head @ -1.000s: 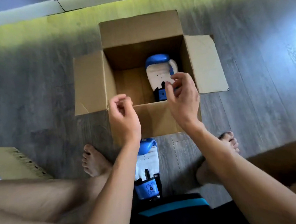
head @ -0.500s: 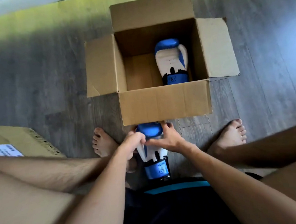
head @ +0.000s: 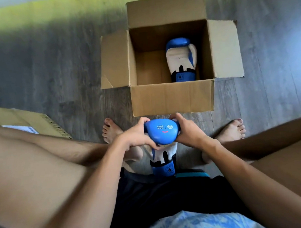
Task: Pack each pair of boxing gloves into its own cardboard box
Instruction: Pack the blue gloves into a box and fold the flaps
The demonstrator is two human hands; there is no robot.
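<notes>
An open cardboard box stands on the floor in front of me with its flaps spread. One blue and white boxing glove lies inside it, against the right wall, cuff toward me. A second blue and white glove is raised between my knees, just before the box's near wall, padded blue end up and cuff hanging down. My left hand grips its left side and my right hand grips its right side.
Another cardboard box with a white label lies at the left, partly behind my left leg. My bare feet rest on the grey wooden floor either side of the held glove. My legs fill the lower corners.
My hands dropped from above the box to the glove on the floor, took hold of it from both sides and lifted it, tipping its blue end upward.
</notes>
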